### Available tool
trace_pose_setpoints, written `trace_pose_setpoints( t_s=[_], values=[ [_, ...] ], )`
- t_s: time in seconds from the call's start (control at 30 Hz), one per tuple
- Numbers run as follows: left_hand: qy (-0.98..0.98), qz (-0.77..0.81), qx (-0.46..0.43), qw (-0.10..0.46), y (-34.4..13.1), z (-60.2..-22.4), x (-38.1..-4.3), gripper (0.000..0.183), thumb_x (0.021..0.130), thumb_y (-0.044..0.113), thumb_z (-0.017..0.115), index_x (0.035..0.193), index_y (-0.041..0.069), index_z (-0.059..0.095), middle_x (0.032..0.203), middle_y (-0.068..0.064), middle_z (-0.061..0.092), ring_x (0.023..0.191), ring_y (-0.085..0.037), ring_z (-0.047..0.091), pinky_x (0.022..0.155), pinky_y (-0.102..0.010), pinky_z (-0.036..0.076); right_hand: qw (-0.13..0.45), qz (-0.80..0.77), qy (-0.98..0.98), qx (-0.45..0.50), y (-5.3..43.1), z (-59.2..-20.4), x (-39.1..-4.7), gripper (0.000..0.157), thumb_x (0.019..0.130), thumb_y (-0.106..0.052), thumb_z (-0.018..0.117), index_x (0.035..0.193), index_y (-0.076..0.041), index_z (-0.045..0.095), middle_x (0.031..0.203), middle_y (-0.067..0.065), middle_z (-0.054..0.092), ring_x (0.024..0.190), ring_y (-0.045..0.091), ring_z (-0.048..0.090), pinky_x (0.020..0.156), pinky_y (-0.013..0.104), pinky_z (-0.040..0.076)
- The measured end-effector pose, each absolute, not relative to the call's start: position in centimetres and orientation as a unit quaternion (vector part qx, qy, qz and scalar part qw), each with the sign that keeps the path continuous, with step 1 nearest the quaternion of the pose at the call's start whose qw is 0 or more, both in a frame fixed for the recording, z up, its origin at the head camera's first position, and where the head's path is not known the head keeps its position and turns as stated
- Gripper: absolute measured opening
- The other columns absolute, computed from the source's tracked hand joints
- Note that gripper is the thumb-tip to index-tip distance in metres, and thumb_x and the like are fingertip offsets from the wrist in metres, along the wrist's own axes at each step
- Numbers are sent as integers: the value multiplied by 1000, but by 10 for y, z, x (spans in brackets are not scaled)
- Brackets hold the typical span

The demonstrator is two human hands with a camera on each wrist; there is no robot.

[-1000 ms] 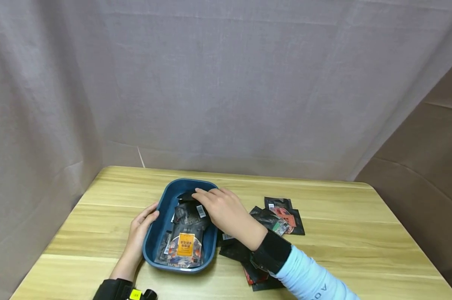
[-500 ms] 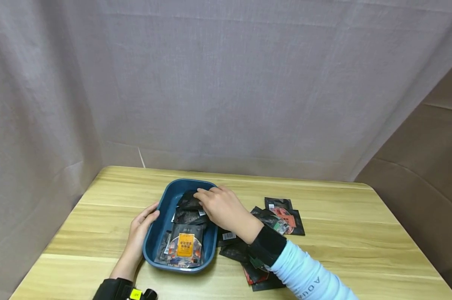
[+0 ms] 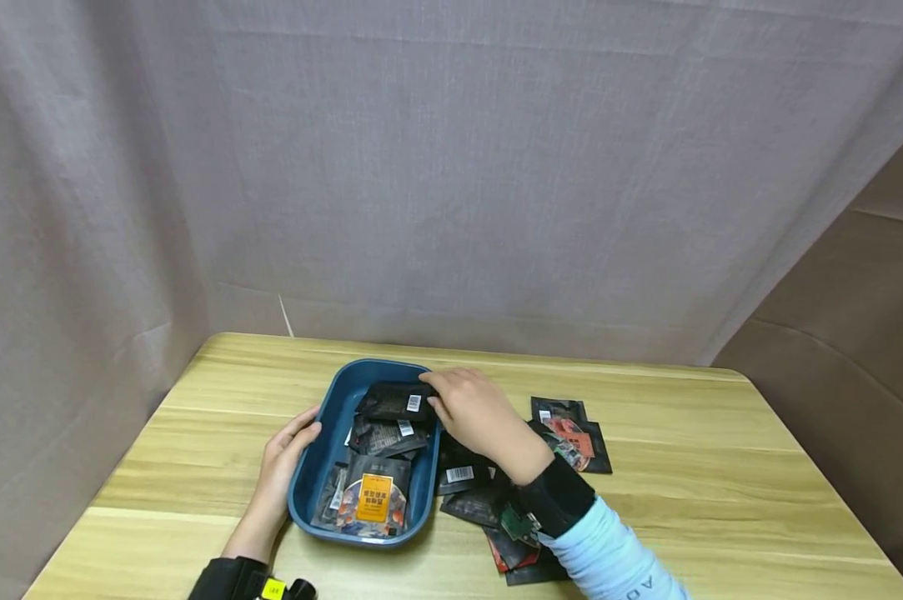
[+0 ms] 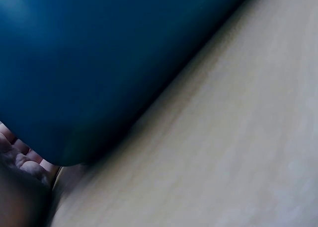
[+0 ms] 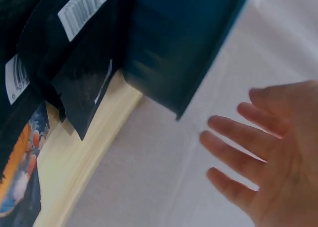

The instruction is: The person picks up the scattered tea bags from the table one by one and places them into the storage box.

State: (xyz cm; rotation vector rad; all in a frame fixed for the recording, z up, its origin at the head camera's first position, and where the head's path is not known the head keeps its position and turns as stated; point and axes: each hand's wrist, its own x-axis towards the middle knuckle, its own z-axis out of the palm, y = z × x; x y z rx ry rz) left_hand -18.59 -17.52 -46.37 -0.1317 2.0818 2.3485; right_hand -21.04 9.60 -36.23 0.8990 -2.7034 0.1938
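A dark blue plastic basin (image 3: 298, 492) stands on the table with several black food packets inside. One packet with an orange label (image 3: 374, 498) lies at its near end, and a black barcoded packet (image 3: 394, 402) lies at its far end. My left hand (image 3: 274, 467) rests along the basin's left side, its thumb at the rim. At the far right rim is my right hand (image 3: 484, 421), with nothing in its grasp. The right wrist view shows that right hand's spread fingers (image 5: 238, 157) apart from the basin wall (image 5: 169, 53).
To the basin's right, a loose pile of black packets (image 3: 481, 504) lies partly under the right forearm. Farther right are packets with red labels (image 3: 574, 442). The wooden table (image 3: 691, 492) ends at a grey cloth backdrop (image 3: 451, 183).
My right hand has moved off the packets in the basin, to the right and over the rim. The barcoded packet at the far end now lies uncovered. The left hand stays put.
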Motion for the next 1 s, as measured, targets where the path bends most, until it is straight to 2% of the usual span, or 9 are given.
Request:
trace_pose_setpoints(
  t_s=[0.17, 0.27, 0.37, 0.53, 0.73, 0.8, 1.0],
  values=[
    [668, 743, -35, 5, -175, -463, -186, 49, 103, 27, 53, 145, 3, 48, 149, -10, 45, 120, -1, 49, 93, -15, 43, 100, 79, -967, 221, 110, -362, -204, 43, 96, -21, 67, 136, -5, 58, 118, 13, 68, 107, 31, 64, 97, 48, 47],
    [667, 745, -36, 4, -174, -463, -186, 49, 103, 26, 53, 145, 2, 48, 149, -10, 45, 120, -2, 49, 94, -15, 43, 80, 61, -977, 186, 118, -366, -198, 46, 91, -22, 73, 131, -2, 61, 109, 15, 70, 98, 33, 66, 89, 51, 50],
    [664, 747, -38, 2, -174, -463, -185, 48, 103, 26, 53, 145, 2, 48, 148, -9, 47, 119, -1, 50, 94, -16, 44, 38, 61, -982, 177, 123, -372, -192, 49, 86, -23, 79, 127, -2, 63, 111, 14, 70, 97, 34, 66, 84, 50, 52],
    [660, 751, -41, 3, -174, -463, -187, 48, 103, 26, 54, 144, 2, 49, 147, -7, 48, 118, -2, 51, 93, -17, 45, -39, 108, -980, 164, 123, -382, -184, 59, 81, -22, 84, 131, -2, 59, 124, 18, 64, 113, 37, 59, 94, 53, 46],
    [665, 745, -37, 7, -174, -462, -186, 49, 103, 27, 54, 145, 2, 48, 149, -10, 46, 120, -1, 49, 94, -15, 43, -78, 125, -974, 170, 121, -393, -186, 79, 73, -21, 90, 140, -2, 53, 142, 21, 50, 131, 38, 46, 104, 58, 37],
    [668, 743, -36, 9, -175, -462, -185, 49, 103, 28, 53, 145, 2, 48, 149, -9, 45, 121, -1, 48, 94, -15, 42, -85, 126, -973, 172, 120, -395, -187, 80, 73, -22, 90, 140, -2, 52, 144, 21, 49, 133, 38, 44, 106, 58, 36],
    [667, 744, -35, 7, -176, -462, -186, 50, 103, 28, 53, 146, 3, 47, 149, -9, 45, 121, -3, 47, 94, -15, 43, -83, 136, -971, 178, 119, -396, -191, 74, 76, -19, 88, 139, 0, 53, 137, 20, 56, 127, 39, 50, 104, 56, 39]
  ],
)
